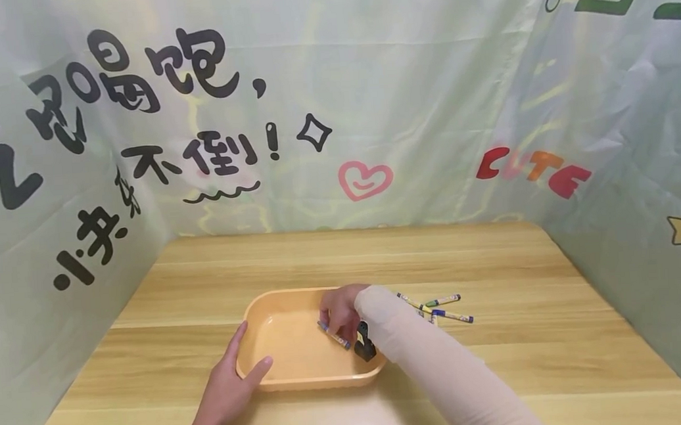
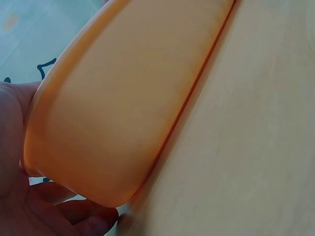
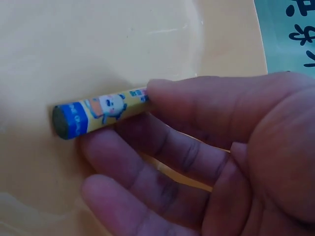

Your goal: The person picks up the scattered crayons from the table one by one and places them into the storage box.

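An orange plastic tray (image 1: 317, 383) stands on the wooden table. At its left end my left hand (image 1: 228, 385) holds the rim, the thumb over the inside and the fingers along the outer wall; the left wrist view shows the tray's side wall (image 2: 118, 98) close up. Inside the tray, toward the right, my right hand (image 1: 340, 310) pinches a crayon (image 3: 106, 112) between thumb and fingers. This crayon has a yellow wrapper with a cartoon print and a blue band at its dark end. It is held low over the tray floor; whether it touches cannot be told.
Several crayons lie in a loose pile right of the tray, among them a blue-ended one (image 1: 453, 315) and a green one (image 1: 443, 300). My right sleeve (image 1: 440, 363) partly covers them. A printed cloth (image 1: 416, 102) hangs around the table's back and sides.
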`<act>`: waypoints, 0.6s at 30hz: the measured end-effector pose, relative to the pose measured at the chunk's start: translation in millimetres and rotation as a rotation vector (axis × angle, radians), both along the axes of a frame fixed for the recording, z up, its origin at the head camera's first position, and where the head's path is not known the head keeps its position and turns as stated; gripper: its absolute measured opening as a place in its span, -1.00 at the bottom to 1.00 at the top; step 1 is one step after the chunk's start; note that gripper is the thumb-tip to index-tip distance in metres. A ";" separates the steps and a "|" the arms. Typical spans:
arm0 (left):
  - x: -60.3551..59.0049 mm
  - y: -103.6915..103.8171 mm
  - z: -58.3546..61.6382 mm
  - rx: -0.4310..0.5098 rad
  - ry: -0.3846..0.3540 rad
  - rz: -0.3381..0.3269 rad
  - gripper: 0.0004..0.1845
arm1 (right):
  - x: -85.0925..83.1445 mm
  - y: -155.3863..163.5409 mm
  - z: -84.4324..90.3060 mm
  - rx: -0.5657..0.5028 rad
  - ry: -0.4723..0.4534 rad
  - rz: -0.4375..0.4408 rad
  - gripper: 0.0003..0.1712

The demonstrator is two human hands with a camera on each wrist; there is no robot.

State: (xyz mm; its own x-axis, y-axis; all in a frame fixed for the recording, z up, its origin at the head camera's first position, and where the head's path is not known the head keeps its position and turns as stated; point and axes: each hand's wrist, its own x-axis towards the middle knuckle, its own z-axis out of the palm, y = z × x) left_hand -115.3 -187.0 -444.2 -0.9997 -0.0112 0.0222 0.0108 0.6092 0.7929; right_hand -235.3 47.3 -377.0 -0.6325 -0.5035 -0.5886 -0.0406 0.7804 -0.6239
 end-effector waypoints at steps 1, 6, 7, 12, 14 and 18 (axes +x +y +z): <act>-0.7 0.4 0.2 -0.001 0.003 -0.002 -0.10 | -0.4 0.9 0.1 -0.003 -0.001 -0.003 -0.90; -0.6 0.7 -0.2 -0.016 0.006 0.000 -0.10 | -3.5 4.3 0.9 0.012 0.033 0.006 -0.89; -0.6 0.7 -0.3 -0.017 0.006 0.000 -0.10 | -4.7 5.0 1.8 0.018 0.040 0.007 -0.90; -1.2 0.6 -0.1 -0.012 -0.004 -0.004 -0.09 | -12.9 11.8 8.9 0.014 0.078 0.027 -0.93; -1.5 0.5 -0.1 -0.013 -0.007 -0.009 -0.09 | -16.5 17.0 12.7 -0.012 0.080 0.025 -0.93; -1.7 0.1 -0.3 -0.014 -0.004 -0.007 -0.09 | -22.5 31.8 21.7 -0.079 0.092 0.012 -0.87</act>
